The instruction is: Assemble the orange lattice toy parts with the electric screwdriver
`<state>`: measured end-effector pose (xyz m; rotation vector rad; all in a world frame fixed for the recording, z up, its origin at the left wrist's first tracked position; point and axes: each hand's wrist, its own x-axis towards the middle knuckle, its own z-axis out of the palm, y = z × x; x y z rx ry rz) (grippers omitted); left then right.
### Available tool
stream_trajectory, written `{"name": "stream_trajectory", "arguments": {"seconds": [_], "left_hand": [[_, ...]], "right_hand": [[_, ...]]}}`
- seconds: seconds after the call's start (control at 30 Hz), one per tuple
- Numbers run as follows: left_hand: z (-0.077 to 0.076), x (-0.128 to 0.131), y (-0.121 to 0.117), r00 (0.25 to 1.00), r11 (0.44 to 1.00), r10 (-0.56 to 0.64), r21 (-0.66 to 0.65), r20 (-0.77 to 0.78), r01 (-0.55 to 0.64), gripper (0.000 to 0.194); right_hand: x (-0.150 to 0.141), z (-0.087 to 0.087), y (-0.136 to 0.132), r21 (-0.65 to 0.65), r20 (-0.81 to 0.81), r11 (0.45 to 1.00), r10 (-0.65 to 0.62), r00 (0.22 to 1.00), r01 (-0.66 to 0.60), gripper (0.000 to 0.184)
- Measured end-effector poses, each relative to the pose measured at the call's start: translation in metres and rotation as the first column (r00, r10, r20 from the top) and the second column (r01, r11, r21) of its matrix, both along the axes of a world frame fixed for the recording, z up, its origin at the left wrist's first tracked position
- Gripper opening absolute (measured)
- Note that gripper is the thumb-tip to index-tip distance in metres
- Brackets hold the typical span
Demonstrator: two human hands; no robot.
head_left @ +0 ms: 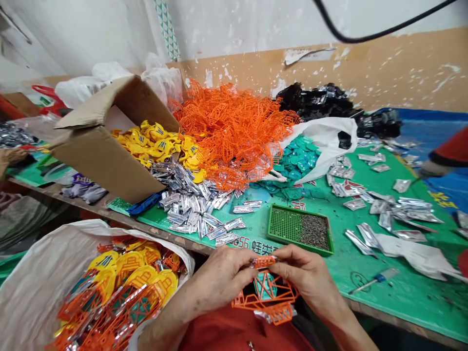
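Pinching the far end of an orange frame between thumbs and fingers, the left hand and right hand held it over red clothing, just beside the green tabletop.

Wall is pretty rough tbh, paint flaking all over the tan band, with a torn bit of paper peeling off it. Black cable droops in up top. White plastic bags are bunched at back left, plus a blue sheet with yellow lettering over on the right, someone's red sleeve above it.
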<state>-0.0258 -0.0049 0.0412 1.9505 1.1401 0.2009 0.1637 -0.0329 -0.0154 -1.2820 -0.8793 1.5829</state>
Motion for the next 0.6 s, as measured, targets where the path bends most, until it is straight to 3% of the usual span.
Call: {"name": "stream_trajectory", "arguments": {"seconds": [0.17, 0.6], "left_hand": [[-0.0048, 0.0034, -0.0045, 0.999, 0.995, 0.03, 0.092, -0.019, -0.028, 0.023], [-0.0101, -0.0039, -0.007, 0.994, 0.988, 0.025, 0.152, 0.109, -0.041, 0.023]], "right_hand": [[0.0051, -0.0065, -0.0038, 0.038, 0.042, 0.999, 0.004, 0.999, -0.005, 0.026], [0.0015, -0.008, -0.0078, 0.134, 0.13, 0.991, -0.035, 0.991, 0.018, 0.024]]}}
